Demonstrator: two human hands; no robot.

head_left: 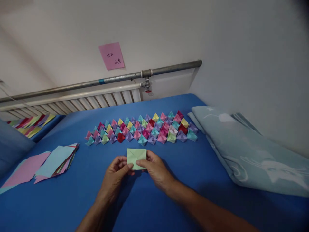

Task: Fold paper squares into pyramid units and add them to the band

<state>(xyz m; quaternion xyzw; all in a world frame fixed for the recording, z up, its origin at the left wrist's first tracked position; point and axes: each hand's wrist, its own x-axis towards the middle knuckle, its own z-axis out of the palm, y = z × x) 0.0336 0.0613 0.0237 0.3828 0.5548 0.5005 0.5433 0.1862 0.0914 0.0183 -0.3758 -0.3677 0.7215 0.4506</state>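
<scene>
A light green folded square of paper point(133, 155), with diagonal creases meeting near its middle, is held up in front of me. My left hand point(116, 170) pinches its lower left corner between thumb and fingers. My right hand point(154, 167) grips it from the right, the thumb lying across the front and the fingers behind. Just beyond the paper, rows of small folded paper boats point(142, 140) in many colours stand on the blue surface point(101, 111).
To the left lie a stack of coloured paper sheets point(54, 159) and pink sheets point(30, 166). A folded pale blue-green blanket point(241, 141) fills the right side. At the back, a metal pipe point(120, 78) and a white radiator point(106, 99) run along the wall, below a pink note point(111, 56).
</scene>
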